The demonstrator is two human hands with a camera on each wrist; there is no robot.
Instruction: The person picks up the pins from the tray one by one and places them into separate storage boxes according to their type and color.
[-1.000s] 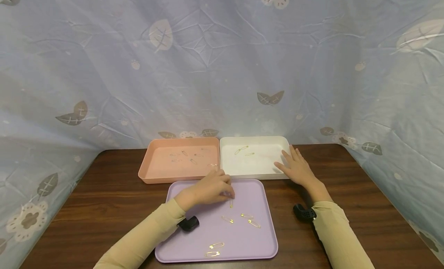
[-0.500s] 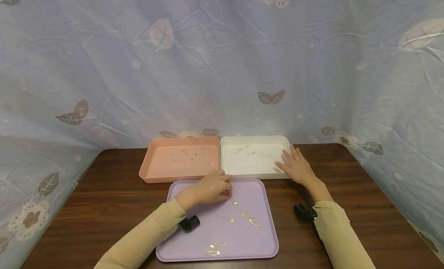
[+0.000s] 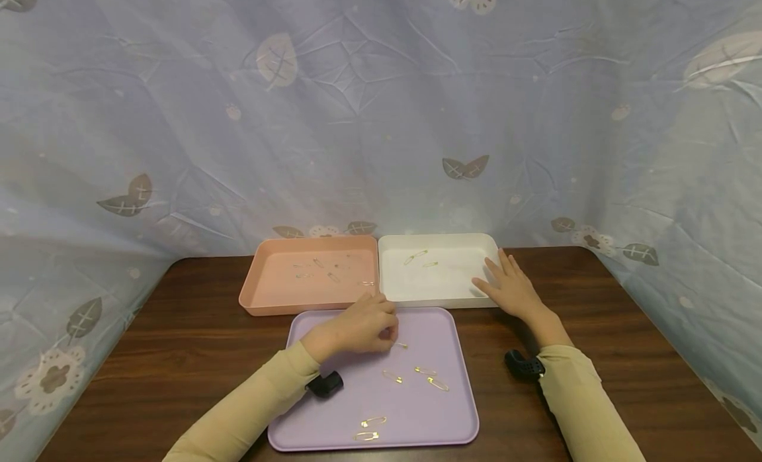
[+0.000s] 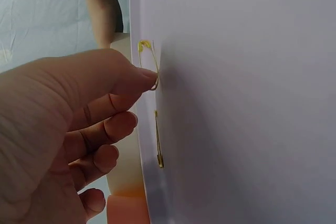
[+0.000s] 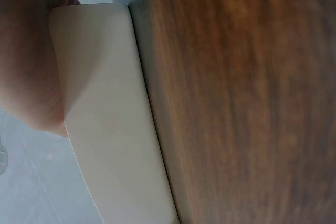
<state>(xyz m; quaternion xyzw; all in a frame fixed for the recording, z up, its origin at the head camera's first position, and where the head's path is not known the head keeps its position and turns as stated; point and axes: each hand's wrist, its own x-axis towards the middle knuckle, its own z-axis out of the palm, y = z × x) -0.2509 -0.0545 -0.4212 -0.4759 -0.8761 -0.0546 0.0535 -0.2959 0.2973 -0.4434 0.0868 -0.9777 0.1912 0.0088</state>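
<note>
Between its thumb and index finger, my left hand (image 3: 363, 324) pinches a gold safety pin (image 4: 141, 46) by its coil end, close over the lilac tray (image 3: 333, 409). A second safety pin (image 4: 158, 140) lies on the tray beside the fingers in the left wrist view. Nearer to me on that tray are several more gold safety pins (image 3: 374, 421). My right hand (image 3: 513, 290), fingers spread, rests at the right end of the white tray (image 3: 440, 302). In the right wrist view, that tray's outer wall hides most of the right fingers.
Several silver-looking safety pins (image 3: 333, 277) lie in the peach tray (image 3: 256, 296), which stands against the white tray's left side. Gold safety pins (image 3: 430, 264) lie in the white tray. The dark wooden table (image 3: 149, 356) ends at a patterned curtain (image 3: 357, 118).
The safety pin at my left fingertips has swung from pointing toward me to pointing right, and its outer end now shows beside the hand. My right hand stays at the white tray.
</note>
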